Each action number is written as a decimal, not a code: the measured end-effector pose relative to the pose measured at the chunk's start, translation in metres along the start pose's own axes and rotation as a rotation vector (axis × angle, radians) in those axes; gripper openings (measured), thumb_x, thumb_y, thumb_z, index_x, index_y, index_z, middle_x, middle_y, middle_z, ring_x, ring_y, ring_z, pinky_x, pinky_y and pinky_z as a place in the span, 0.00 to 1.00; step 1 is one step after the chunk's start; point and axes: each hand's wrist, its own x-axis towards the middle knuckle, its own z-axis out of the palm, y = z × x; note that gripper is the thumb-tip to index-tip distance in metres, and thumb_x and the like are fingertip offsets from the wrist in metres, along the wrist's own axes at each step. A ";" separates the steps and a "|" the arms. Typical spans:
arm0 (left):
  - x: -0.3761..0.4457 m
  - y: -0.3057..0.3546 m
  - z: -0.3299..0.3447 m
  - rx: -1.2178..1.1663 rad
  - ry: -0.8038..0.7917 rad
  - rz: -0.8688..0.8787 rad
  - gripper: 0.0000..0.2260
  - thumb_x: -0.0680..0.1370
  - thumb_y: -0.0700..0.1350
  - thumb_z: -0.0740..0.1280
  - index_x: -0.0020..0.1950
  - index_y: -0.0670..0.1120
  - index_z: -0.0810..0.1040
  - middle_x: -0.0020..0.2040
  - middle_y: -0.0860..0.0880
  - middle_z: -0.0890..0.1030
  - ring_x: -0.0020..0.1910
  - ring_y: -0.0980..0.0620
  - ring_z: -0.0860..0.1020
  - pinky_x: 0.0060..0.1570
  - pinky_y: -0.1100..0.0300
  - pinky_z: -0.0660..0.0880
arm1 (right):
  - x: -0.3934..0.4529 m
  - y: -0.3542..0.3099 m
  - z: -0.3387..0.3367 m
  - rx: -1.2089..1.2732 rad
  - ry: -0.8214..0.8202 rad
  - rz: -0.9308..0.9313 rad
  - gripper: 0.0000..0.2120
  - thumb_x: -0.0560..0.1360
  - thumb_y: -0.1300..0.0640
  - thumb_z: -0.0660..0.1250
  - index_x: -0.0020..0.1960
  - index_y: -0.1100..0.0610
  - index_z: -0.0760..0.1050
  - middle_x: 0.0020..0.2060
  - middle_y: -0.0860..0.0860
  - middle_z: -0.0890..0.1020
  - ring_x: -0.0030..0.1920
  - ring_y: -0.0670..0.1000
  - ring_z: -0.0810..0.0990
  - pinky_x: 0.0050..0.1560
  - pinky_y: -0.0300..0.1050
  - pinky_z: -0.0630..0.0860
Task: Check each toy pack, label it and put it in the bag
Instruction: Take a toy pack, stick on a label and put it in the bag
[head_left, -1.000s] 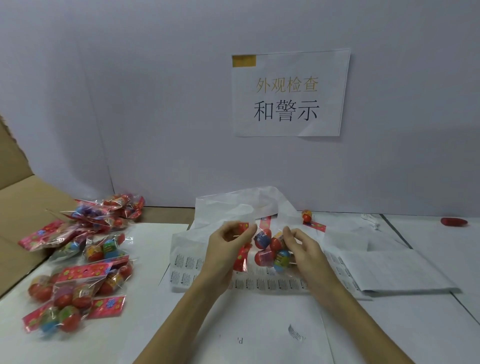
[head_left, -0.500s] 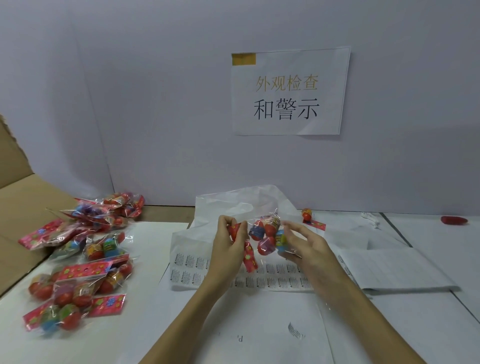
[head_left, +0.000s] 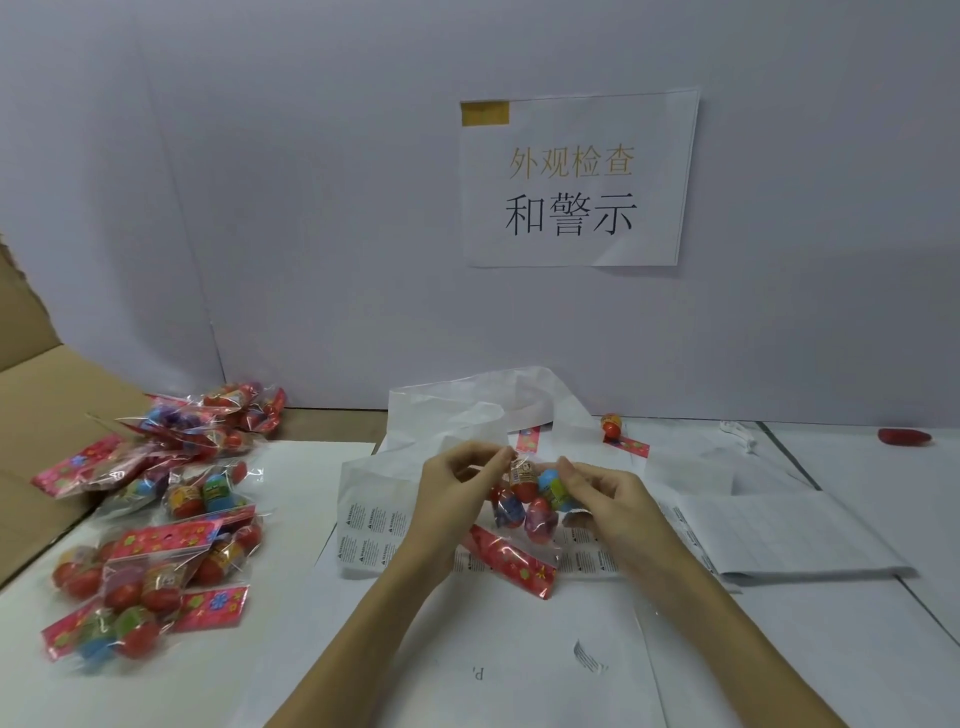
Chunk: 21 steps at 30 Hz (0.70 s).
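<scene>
Two bare forearms are seen from the bottom edge, no sleeves reached in view. Left hand (head_left: 457, 493) and right hand (head_left: 608, 499) are uncovered: no gloves, rings, watch or bands are made out. Fingernails are kept short and unpainted. Nothing above the forearms is shown.

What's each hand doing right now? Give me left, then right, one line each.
Left hand: pinches the top of the toy pack with curled fingers.
Right hand: grips the same toy pack from the other side, above the warning label sheet.
</scene>
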 end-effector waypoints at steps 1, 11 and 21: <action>0.000 -0.001 0.000 -0.008 0.006 -0.008 0.05 0.80 0.48 0.73 0.48 0.49 0.88 0.45 0.51 0.87 0.46 0.54 0.85 0.45 0.63 0.82 | 0.000 0.000 -0.001 0.010 0.002 0.018 0.21 0.77 0.42 0.67 0.59 0.55 0.86 0.50 0.52 0.89 0.54 0.53 0.86 0.49 0.42 0.83; -0.006 0.007 0.003 -0.046 0.098 0.253 0.05 0.77 0.47 0.74 0.50 0.49 0.88 0.46 0.51 0.87 0.46 0.51 0.86 0.46 0.63 0.81 | 0.001 0.007 -0.004 -0.397 0.162 -0.237 0.17 0.75 0.36 0.63 0.52 0.44 0.84 0.34 0.42 0.85 0.37 0.40 0.83 0.33 0.31 0.75; -0.010 0.012 0.003 -0.028 -0.236 0.350 0.08 0.75 0.48 0.78 0.53 0.50 0.89 0.54 0.51 0.87 0.57 0.52 0.83 0.54 0.63 0.78 | 0.003 0.002 -0.011 0.178 0.074 -0.030 0.23 0.78 0.56 0.73 0.71 0.47 0.72 0.54 0.56 0.87 0.54 0.56 0.88 0.59 0.50 0.83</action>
